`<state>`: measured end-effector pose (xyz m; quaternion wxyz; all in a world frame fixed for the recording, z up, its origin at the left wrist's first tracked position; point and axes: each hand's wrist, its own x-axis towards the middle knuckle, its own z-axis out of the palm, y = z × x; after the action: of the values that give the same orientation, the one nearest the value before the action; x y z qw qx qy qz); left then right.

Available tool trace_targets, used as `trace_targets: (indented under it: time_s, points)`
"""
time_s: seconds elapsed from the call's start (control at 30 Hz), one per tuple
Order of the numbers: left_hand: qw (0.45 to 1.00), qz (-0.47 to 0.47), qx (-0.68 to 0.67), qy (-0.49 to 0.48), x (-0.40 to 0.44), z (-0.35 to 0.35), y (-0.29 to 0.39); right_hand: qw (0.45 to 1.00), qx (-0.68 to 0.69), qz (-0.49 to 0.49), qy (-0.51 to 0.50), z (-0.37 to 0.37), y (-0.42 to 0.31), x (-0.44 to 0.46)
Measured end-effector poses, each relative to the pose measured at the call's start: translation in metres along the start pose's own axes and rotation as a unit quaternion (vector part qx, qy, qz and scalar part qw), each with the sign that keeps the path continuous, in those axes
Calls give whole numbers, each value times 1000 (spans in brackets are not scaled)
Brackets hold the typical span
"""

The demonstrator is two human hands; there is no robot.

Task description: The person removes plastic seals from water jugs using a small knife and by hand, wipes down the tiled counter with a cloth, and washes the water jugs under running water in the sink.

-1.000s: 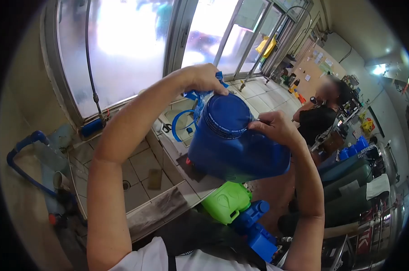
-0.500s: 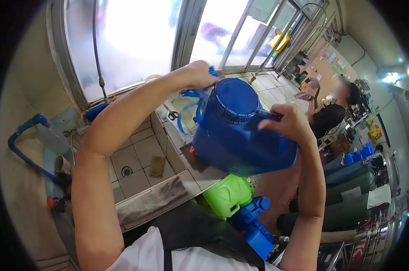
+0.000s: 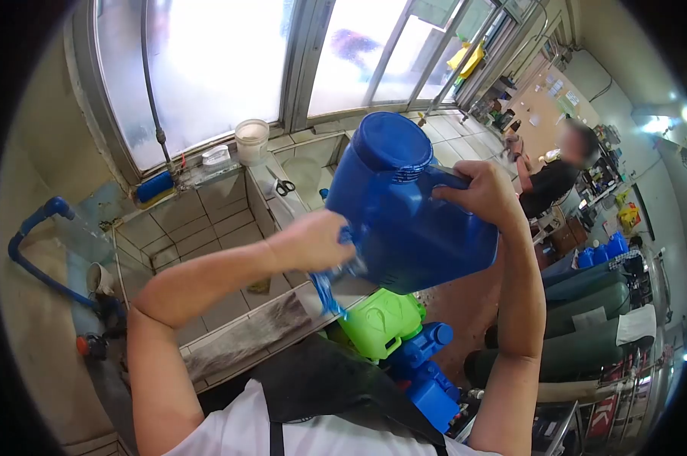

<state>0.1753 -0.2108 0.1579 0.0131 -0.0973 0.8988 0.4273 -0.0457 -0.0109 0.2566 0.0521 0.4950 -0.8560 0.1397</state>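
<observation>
A large blue water jug (image 3: pixel 427 235) with a broad round blue cap (image 3: pixel 393 140) is held up in front of me, tilted. My right hand (image 3: pixel 486 194) is wrapped round its handle. Against the jug's left side is my left hand (image 3: pixel 319 240), closed on a bunch of blue plastic strips (image 3: pixel 329 295) that dangle below it, partly blurred. Whether the strips touch the jug I cannot tell.
Left of the jug is a tiled sink (image 3: pixel 206 216), with scissors (image 3: pixel 282 185) and a white bucket (image 3: pixel 252 142) by it. A green jug (image 3: pixel 383 323) and smaller blue jugs (image 3: pixel 433 403) stand below. A person in black (image 3: pixel 556 182) sits at right.
My left hand has moved down from beside the cap to the jug's lower left side, carrying the blue strips. My right hand still grips the handle.
</observation>
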Motion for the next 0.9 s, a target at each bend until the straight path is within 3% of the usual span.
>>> trace_targets:
  time_s: [0.07, 0.2, 0.27, 0.37, 0.43, 0.47, 0.5, 0.53, 0.57, 0.6, 0.67, 0.73, 0.8, 0.87, 0.9]
  points:
    - [993, 102, -26, -56, 0, 34, 10, 1000, 9, -19, 17, 0, -5, 0]
    - [974, 188, -52, -116, 26, 85, 65, 1000, -12, 21, 4, 0, -11, -7]
    - [959, 243, -107, -100, 39, 106, 94, 1000, 8, 13, 22, 4, -11, -14]
    - [945, 247, -152, -153, 34, 81, 137, 999, -15, 9, 41, 4, -15, -23]
    - [930, 331, -99, -129, 37, 54, 143, 999, -4, 21, 45, 7, -15, -26]
    - [943, 300, -80, -119, 28, 20, 153, 997, -14, 22, 68, 12, -10, -27]
    - [908, 410, -71, 41, 20, 1, 149, 987, -30, -61, 146, 35, 18, -24]
    - [971, 236, -8, 33, 31, -31, 152, 964, -47, -143, 220, 57, 42, -23]
    - [947, 201, -252, -1, 43, -58, 151, 979, 201, 15, 29, 27, 6, -34]
    - [896, 250, -363, 59, 41, -72, 153, 978, 206, 17, 34, 17, -16, -39]
    - [895, 337, -269, 113, 83, -122, 116, 998, -66, -3, 16, 10, -40, -48]
    - [873, 289, -368, 136, 85, -145, 102, 997, -53, -20, 53, 14, -43, -57]
    - [931, 108, -306, 169, 147, -169, 40, 994, -43, -74, 65, 16, -47, -66]
    - [942, 43, -236, 234, 152, -145, 15, 992, -46, -94, 70, 18, -50, -74]
    - [940, 39, -56, 335, 164, -145, -13, 989, -51, -113, 73, 19, -51, -79]
